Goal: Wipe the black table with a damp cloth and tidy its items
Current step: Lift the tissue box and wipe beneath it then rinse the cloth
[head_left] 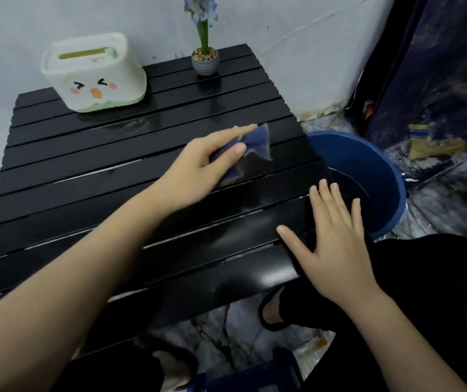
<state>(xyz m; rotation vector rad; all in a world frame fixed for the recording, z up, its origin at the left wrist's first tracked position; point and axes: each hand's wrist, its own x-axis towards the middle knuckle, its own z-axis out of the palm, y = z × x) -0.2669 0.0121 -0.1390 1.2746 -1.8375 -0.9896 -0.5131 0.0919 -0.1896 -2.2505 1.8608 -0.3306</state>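
Left hand (pixel 198 162) is down on the black table (pixel 90 176), fingers clamped around a crumpled blue-purple cloth (pixel 255 145) — soft, creased fabric, one pointed flap sticking out past the fingertips; the cloth sits on the glossy slats toward the table's right edge, about midway along it. Right hand (pixel 331 241) lies flat and spread at the near right corner, palm down on the slat, gripping nothing; fingers splayed over the edge. The tabletop is long, smooth, lacquer-shiny slats with thin gaps between; a wet sheen shows on the slat beyond the cloth. At the far left corner stands a rounded, matte cream plastic box (pixel 93 73) with a slot on top and a cartoon face on its front; at the far edge, toward the right corner, a small ribbed grey pot (pixel 205 62) topped with pebbles holds a slim green-stemmed purple flower (pixel 201 9). Just beside the right edge, on the marbled floor (pixel 438 199) — a round blue plastic basin (pixel 368 162).
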